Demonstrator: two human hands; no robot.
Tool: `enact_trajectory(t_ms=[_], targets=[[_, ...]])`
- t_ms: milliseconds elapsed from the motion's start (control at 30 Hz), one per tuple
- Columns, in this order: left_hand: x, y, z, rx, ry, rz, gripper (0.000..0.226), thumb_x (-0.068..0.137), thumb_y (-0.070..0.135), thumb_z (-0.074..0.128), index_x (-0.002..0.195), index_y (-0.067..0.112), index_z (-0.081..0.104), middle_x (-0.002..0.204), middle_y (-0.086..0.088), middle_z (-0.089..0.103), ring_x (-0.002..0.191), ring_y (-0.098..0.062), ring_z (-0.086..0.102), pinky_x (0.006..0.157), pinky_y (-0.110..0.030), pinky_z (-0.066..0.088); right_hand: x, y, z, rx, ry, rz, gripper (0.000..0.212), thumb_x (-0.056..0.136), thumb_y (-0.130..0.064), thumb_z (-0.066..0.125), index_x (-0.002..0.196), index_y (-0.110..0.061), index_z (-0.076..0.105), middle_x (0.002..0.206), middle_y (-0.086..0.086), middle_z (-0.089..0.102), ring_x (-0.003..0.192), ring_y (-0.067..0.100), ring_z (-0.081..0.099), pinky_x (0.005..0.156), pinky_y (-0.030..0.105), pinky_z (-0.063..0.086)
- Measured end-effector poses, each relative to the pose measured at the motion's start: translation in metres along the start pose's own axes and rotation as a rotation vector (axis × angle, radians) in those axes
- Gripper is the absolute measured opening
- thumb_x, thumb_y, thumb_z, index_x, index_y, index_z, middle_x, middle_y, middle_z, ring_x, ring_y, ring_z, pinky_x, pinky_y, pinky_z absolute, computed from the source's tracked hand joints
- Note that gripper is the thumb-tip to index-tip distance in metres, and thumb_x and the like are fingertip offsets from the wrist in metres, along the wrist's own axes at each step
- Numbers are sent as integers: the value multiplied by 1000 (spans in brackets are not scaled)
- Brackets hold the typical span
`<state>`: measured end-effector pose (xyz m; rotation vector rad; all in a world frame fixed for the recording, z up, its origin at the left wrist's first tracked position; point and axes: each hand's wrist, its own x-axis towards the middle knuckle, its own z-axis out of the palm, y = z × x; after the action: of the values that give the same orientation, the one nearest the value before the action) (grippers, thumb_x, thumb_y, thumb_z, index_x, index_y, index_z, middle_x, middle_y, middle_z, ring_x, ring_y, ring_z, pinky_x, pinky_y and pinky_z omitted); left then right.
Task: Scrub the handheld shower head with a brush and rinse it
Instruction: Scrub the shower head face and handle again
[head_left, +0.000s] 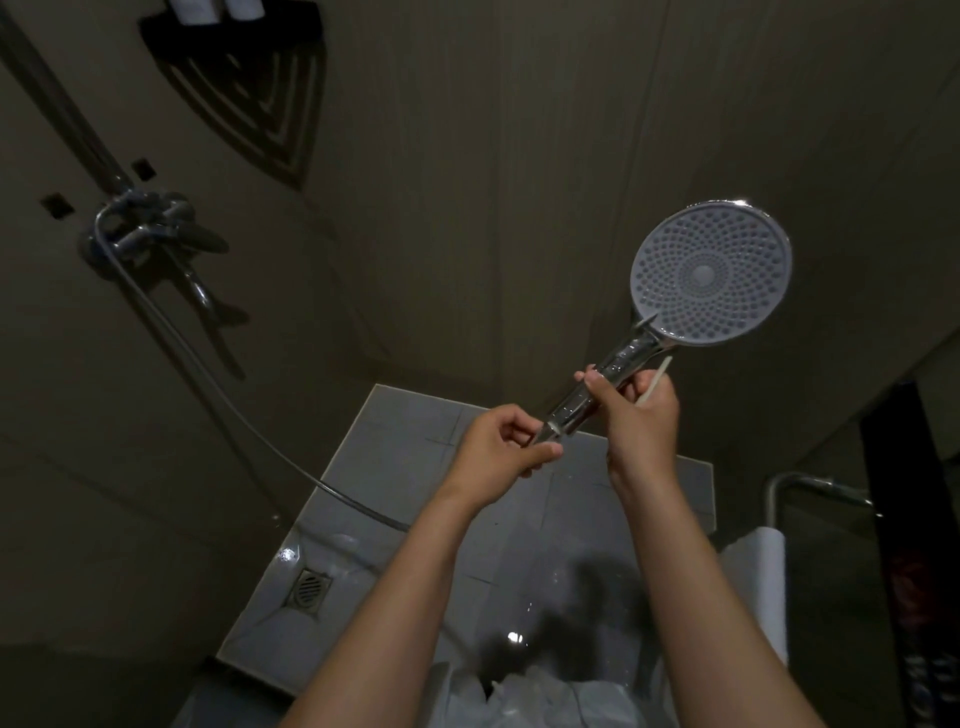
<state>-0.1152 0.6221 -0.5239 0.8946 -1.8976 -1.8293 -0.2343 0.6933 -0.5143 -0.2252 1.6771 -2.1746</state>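
Dim in here — beige panelled walls (467, 156) meet in a corner, with a dark corner shelf (244, 88) high up. Grey floor tiles (395, 452) glisten wet (a square drain (310, 590) sits at left). A chrome rail (795, 486) stands above a white towel (758, 582).

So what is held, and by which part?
The shower head, by its handle: right hand at the middle, also gripping a pale stick; left hand pinching the lower end.
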Motion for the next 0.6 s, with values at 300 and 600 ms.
enact_trajectory(t_ms=[300, 600], targets=[[-1, 5, 2, 82, -112, -59, 20, 83, 19, 69, 87, 21, 50, 83, -1, 62, 67, -13, 62, 55, -18, 41, 2, 6, -4, -46, 26, 9, 36, 76, -3, 74, 102, 3, 50, 102, 28, 64, 94, 33, 67, 77, 33, 54], [0, 8, -3, 45, -292, -84, 26, 98, 4, 39, 90, 21, 57, 82, -3, 65, 68, -6, 60, 64, -19, 42, 7, 9, -8, -63, 38, 1, 43, 76, -2, 73, 108, 14, 49, 104, 29, 65, 89, 26, 68, 74, 30, 55]])
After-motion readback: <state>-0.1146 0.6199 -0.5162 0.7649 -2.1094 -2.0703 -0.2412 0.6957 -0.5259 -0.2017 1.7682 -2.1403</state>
